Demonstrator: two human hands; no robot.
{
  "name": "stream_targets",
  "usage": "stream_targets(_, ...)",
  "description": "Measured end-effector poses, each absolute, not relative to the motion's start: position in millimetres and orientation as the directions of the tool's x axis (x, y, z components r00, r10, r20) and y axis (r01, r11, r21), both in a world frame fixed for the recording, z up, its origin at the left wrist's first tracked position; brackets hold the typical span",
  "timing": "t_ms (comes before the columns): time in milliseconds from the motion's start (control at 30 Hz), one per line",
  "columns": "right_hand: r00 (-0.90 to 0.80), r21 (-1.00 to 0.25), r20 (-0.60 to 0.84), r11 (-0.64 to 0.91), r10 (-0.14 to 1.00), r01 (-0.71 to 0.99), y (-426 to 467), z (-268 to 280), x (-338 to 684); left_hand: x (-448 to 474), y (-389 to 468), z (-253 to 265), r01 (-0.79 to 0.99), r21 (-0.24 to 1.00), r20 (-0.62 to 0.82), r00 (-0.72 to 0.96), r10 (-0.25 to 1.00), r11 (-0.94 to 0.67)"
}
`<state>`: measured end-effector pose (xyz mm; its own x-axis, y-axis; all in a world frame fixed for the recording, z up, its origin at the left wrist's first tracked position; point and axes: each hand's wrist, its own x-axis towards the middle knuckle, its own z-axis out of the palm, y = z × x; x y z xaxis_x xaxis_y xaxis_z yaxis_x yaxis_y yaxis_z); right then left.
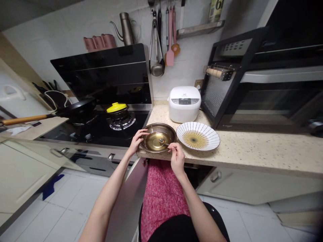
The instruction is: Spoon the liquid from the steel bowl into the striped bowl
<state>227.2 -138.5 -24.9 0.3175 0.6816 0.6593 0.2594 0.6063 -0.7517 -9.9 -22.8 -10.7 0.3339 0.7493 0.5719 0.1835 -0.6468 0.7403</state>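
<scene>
A metal bowl (172,132) with clear yellowish liquid (152,142) stands at the counter's front edge. My left hand (137,142) grips the bowl's left rim, fingers over the edge and the thumb lower down. In my right hand (177,156) the handle of a small metal spoon (162,141) is pinched. The spoon's head is inside the bowl, at the liquid; whether it is fully dipped I cannot tell. Just right of the bowl lies a white plate (209,136) with dark radiating lines and a yellow-brown middle.
Behind the plate stands a white rice cooker (185,109). To the left is a gas stove with a yellow-lidded pot (116,108) and a black wok (78,107), its wooden handle pointing left. A dark oven (277,104) fills the right. A cabinet door (128,198) hangs open below.
</scene>
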Motion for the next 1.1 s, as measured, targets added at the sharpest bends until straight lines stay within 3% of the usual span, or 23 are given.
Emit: stream_targets(1100,0.519,-0.739,0.639,0.642,0.568,0.206,-151.1,-18.5,240.2,-9.1,-23.8,-8.9,0.197,0.743,0.564,0.328,0.758,-0.639)
